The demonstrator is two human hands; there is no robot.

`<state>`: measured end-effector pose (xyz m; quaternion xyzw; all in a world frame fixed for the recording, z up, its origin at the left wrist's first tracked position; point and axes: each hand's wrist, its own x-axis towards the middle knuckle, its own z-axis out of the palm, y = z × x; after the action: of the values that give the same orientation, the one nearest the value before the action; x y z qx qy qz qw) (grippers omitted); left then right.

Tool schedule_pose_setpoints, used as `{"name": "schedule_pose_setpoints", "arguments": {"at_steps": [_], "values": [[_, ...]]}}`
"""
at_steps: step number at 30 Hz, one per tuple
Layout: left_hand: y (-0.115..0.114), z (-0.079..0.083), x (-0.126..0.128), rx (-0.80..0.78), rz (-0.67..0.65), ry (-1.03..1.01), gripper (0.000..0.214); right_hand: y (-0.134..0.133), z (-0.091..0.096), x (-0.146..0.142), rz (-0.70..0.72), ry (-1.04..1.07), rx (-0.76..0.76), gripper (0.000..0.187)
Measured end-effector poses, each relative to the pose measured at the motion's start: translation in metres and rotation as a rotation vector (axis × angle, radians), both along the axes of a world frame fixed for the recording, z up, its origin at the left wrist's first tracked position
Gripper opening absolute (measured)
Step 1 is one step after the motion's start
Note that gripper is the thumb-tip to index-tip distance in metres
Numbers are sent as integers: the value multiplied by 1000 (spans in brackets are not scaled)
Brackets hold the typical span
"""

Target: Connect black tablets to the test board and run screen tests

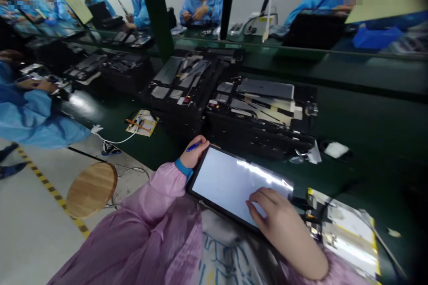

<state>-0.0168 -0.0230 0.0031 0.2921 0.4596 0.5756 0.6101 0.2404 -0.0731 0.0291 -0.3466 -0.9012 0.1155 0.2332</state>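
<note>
A tablet [222, 182] with a lit, blank pale screen lies tilted at the bench edge, close to my body. My left hand [194, 153] grips its far left corner, and a blue pen [193, 146] is tucked between the same fingers. Over the right part of the screen is my right hand [276, 209], palm down, thumb and fingers bent and apart with nothing between them. Whether its fingertips touch the glass I cannot tell. Right of it, a yellow-edged flat panel with exposed electronics [347, 227] lies on the bench, partly behind my forearm.
Black trays of tablet parts [264, 102] stand beyond the tablet. A small yellow-edged board [143, 123] and white cable [117, 142] lie left. A wooden stool [92, 189] stands on the floor. A co-worker's blue sleeve [33, 111] is at far left; others sit opposite.
</note>
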Motion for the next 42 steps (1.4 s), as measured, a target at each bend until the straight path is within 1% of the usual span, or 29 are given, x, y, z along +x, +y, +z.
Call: {"name": "schedule_pose_setpoints", "arguments": {"at_steps": [2, 3, 5, 7, 8, 9, 11, 17, 25, 30, 35, 39, 42], "values": [[2, 2, 0, 20, -17, -12, 41, 5, 1, 21, -89, 99, 27, 10], [3, 3, 0, 24, -17, -9, 41, 7, 0, 32, -138, 115, 38, 15], [4, 6, 0, 21, -20, -12, 42, 9, -4, 52, -224, 91, 49, 38], [6, 8, 1, 14, -23, -15, 42, 8, -11, 68, -272, 28, 34, 62], [6, 9, 1, 10, -29, -13, 43, 6, -15, 73, -282, -9, 16, 72], [7, 9, 2, 7, -34, -13, 43, 4, -18, 77, -289, -45, -3, 78], [8, 10, 2, 6, -44, -15, 43, -1, -23, 80, -289, -105, -53, 84], [10, 8, 2, 24, -57, -31, 41, -5, -26, 78, -272, -148, -153, 90], [10, 8, 3, 49, -52, -38, 38, -5, -28, 78, -275, -130, -198, 91], [9, 6, 5, 62, -51, -33, 36, -2, -31, 84, -209, -106, -177, 93], [9, 5, 5, 74, -61, -39, 35, -3, -34, 85, -191, -94, -261, 94], [9, 4, 5, 83, -62, -33, 34, -5, -34, 87, -194, -89, -273, 90], [8, 3, 4, 84, -64, -40, 35, -6, -34, 90, -163, -49, -305, 94]]}}
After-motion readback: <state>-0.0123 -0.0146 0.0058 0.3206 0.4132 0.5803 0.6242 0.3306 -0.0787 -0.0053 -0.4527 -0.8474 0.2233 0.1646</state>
